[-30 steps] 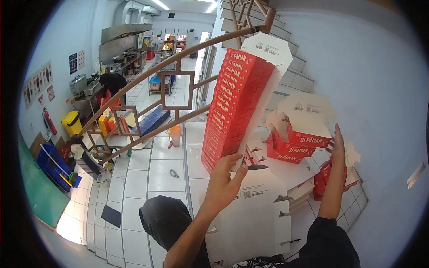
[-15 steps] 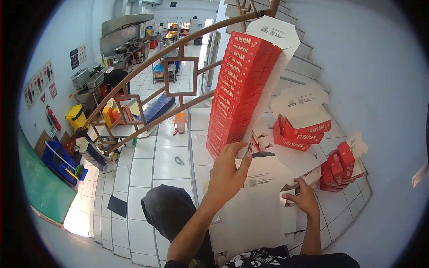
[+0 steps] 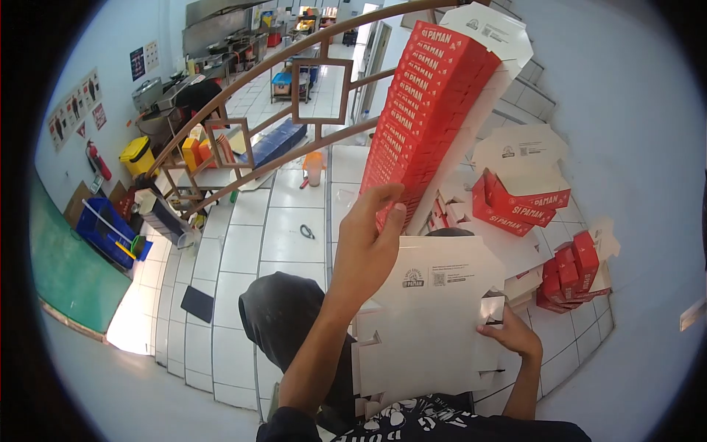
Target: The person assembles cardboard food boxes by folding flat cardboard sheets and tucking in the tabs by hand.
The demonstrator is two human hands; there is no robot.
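Note:
A flat, unfolded food box (image 3: 420,339) lies over my lap, its white printed inside facing up. My right hand (image 3: 513,335) grips its right-hand side at a folded-up flap, thumb on top. My left hand (image 3: 368,247) is raised over the upper left edge of the box, beside the lower end of a tall stack of red food boxes (image 3: 431,103). Its thumb and fingers are bent and apart, with nothing visible between them. The left fingertips overlap the stack in view; whether they touch it I cannot tell.
Folded red boxes with raised white lids (image 3: 521,202) stand beyond, and more red boxes (image 3: 571,272) lie at right. A brown stair railing (image 3: 320,121) crosses the left. Scissors (image 3: 307,231), an orange-lidded cup (image 3: 314,169) and a dark tablet-like slab (image 3: 197,303) rest on the tiled steps.
My left hand has come away from the flat box's top edge, its thumb and fingers spreading. The right hand has shifted slightly down along the flap. The whole view has swung a little.

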